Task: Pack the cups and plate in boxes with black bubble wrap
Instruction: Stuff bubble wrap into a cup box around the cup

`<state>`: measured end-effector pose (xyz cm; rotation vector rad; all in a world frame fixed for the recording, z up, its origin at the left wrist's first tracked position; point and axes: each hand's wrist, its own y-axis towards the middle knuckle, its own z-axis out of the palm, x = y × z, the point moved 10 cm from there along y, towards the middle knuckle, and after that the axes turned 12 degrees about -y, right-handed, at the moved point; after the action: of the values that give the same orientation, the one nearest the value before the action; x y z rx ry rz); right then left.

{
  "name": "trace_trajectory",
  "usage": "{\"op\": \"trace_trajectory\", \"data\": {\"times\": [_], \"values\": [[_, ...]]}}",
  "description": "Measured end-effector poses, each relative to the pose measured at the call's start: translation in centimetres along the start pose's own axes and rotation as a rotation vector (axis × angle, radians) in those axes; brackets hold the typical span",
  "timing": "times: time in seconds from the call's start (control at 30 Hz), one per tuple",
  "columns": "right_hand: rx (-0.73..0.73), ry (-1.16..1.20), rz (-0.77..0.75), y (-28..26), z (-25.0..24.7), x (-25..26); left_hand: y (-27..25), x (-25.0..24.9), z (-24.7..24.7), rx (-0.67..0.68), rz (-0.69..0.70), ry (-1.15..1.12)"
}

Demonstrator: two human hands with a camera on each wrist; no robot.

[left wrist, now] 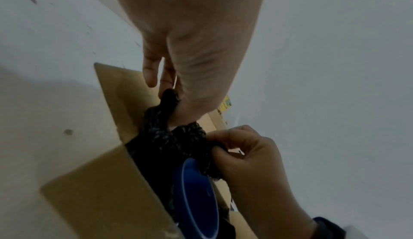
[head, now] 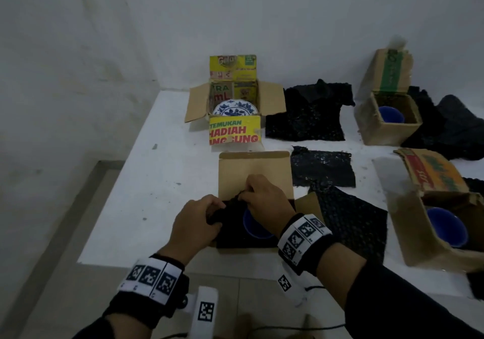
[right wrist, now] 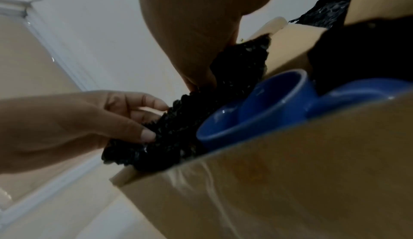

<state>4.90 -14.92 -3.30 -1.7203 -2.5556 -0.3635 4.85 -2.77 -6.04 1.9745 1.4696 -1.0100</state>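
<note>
A brown cardboard box (head: 254, 168) stands open at the table's near edge with a blue cup (head: 255, 230) inside it. A crumpled piece of black bubble wrap (head: 230, 207) lies over the cup's left side. My left hand (head: 213, 215) grips the wrap's left part and my right hand (head: 245, 194) pinches its far edge. The left wrist view shows my left hand (left wrist: 170, 94) pinching a twist of the wrap (left wrist: 174, 142) above the cup (left wrist: 198, 198). In the right wrist view my right hand (right wrist: 201, 82) holds the wrap (right wrist: 178, 128) beside the cup (right wrist: 257, 112).
A yellow box (head: 234, 131) behind holds a blue-and-white plate (head: 234, 109). Loose bubble wrap sheets (head: 306, 113) (head: 323, 165) (head: 351, 220) lie to the right. Two more boxes (head: 387, 131) (head: 419, 239) at the right each hold a blue cup. The white table (head: 157, 181) ends just before me.
</note>
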Motion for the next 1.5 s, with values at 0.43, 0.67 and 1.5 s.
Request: {"op": "trace_trajectory", "data": {"times": [0.43, 0.67, 1.5], "values": [[0.33, -0.316, -0.216, -3.1, 5.9, 4.9, -1.4, 2.4, 2.1, 0.096, -0.143, -0.335], [0.536, -0.23, -0.251, -1.3, 6.4, 5.3, -2.8, 2.4, 3.3, 0.129, -0.37, -0.712], [0.235, -0.484, -0.109, -3.7, 4.4, 4.1, -3.0, 2.3, 4.7, 0.142, -0.378, -0.849]]}}
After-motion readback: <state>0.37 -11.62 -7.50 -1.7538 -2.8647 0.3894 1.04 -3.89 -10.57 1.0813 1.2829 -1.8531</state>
